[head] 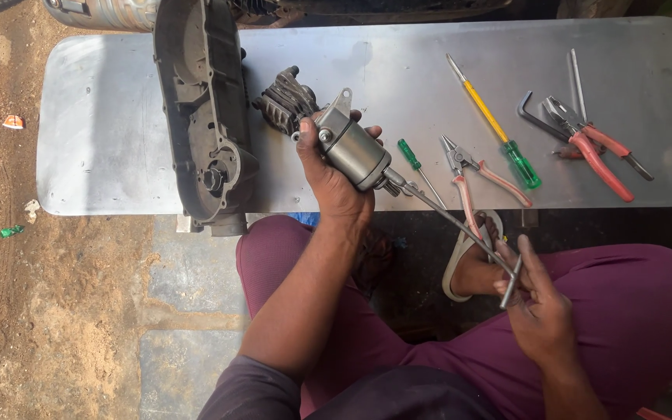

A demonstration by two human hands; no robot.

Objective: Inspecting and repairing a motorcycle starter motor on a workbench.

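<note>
Maroon trousers (624, 311), dark grey sleeve (250, 393), pale sandal (460, 268)

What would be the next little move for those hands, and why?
Probably a turn of the T-handle wrench by the right hand: its tip already sits at the end of the grey cylindrical motor, which the left hand grips above the metal sheet.

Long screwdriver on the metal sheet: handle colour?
The long screwdriver has a yellow shaft sleeve and a translucent green handle, clearest in the head view.
</note>
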